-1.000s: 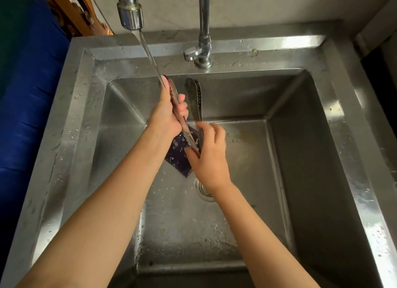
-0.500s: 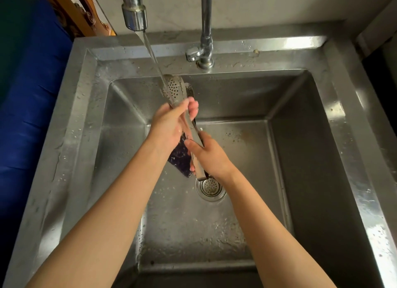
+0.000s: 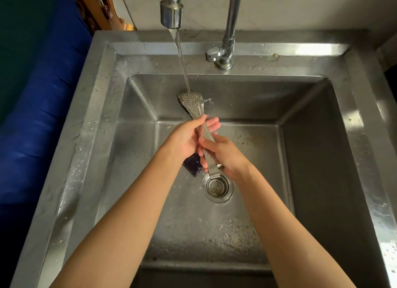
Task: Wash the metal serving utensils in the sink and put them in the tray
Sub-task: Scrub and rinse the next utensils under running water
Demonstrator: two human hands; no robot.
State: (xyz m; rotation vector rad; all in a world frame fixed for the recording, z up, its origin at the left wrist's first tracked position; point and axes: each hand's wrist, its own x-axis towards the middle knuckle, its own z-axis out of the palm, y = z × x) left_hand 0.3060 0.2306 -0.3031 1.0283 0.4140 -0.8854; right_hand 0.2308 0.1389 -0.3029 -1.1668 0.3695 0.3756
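Your right hand (image 3: pixel 225 156) grips the metal tongs (image 3: pixel 200 124) at the handle above the drain (image 3: pixel 218 186); your left hand (image 3: pixel 187 139) wraps the shaft, perforated head under the tap stream (image 3: pixel 182 64). Dark sponge (image 3: pixel 193 165), probably, beneath your left hand.

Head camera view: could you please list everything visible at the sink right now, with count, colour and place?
Sink: one, steel, fills the view.
Tap spout: one, chrome, top centre, water running.
Water stream: one, clear, falling onto the utensil's perforated head.
Tap stem with lever: one, chrome, back ledge of the sink.
Serving utensil: one, silver, perforated head under the stream, handle in both hands.
Scrub pad: one, dark blue, under the left hand, partly hidden.
Drain strainer: one, steel, basin floor.
Blue surface: one, left of the sink; unclear what it is.
Left hand: wrapped round the handle's middle.
Right hand: grips the handle's lower end.
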